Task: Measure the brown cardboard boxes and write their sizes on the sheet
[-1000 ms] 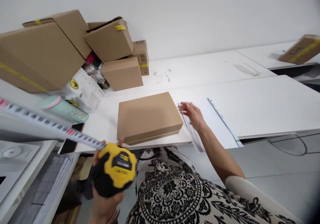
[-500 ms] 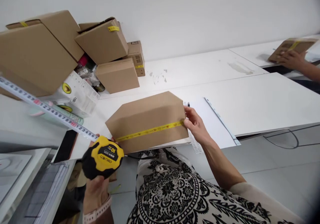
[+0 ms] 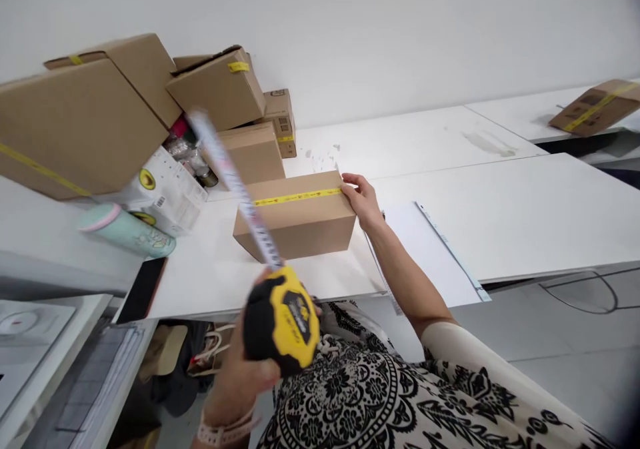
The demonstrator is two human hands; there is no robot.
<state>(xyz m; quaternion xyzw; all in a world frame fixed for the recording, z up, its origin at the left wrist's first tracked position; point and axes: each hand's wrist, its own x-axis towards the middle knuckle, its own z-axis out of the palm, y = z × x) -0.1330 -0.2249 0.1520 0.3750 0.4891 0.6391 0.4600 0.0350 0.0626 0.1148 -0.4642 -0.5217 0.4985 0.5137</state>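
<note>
Left hand (image 3: 235, 379) clenched round a yellow-and-black tape measure (image 3: 283, 319), low, off the near edge of the worktop (image 3: 500, 209). Blade (image 3: 233, 175) drawn out, slanting up to the far left, blurred, crossing in front of the near left corner of the cardboard box (image 3: 300, 225). By the look of it, in the air rather than laid along any edge.

Right hand (image 3: 363, 199), fingers together and hooked over the top of the box's right end, clasping it beside the end of the yellow strip (image 3: 297, 197). Box flat on the worktop, mid-width, toward the far edge.

To judge from this: box steadied, tape pulled out; blade not yet put to the box, nothing read off.

Just right of the box, a white sheet (image 3: 425, 242) overhanging the near edge. At the far left corner, a heap of cartons (image 3: 85, 122), a white printed carton (image 3: 170, 189) and a mint bottle (image 3: 127, 231) on its side, close enough to crowd the blade's far end. Another taped box (image 3: 595, 105) well apart, far right.
</note>
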